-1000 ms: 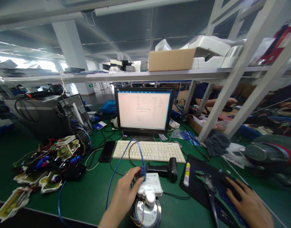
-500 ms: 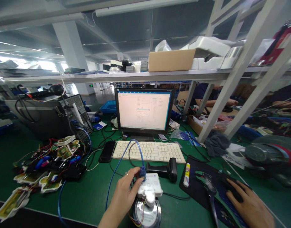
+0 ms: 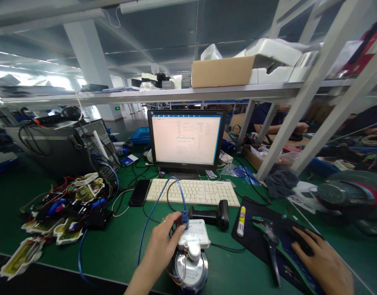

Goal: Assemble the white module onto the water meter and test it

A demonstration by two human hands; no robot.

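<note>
Plug and socket edge decide everything here: the blue plug point(image 3: 185, 217) sits at the far left corner of the white module point(image 3: 195, 234), right at the fingertips of my left hand point(image 3: 162, 241). I have it pinched between thumb and index finger, coming at it from the left and from my own side. Its long axis runs roughly away from me, nose toward the module, tail toward the monitor point(image 3: 185, 139). From that tail the blue cable point(image 3: 182, 196) climbs over the near edge of the keyboard point(image 3: 206, 192), then loops back down on the left of my wrist. My fingers cover the join, so I can't tell how deep the plug is seated.

The module lies just right of my left thumb, over the far side of a round metal body point(image 3: 193, 270), whose near edge comes close to the bottom of my view. A black scanner point(image 3: 222, 215) lies just beyond the module and to its right.

My right hand point(image 3: 320, 256) is well apart from all this, palm down and loosely curled over the black mouse point(image 3: 302, 242). Between it and the module lies a green-handled tool point(image 3: 272, 241), so the left is clearly the nearer hand to the plug.
</note>
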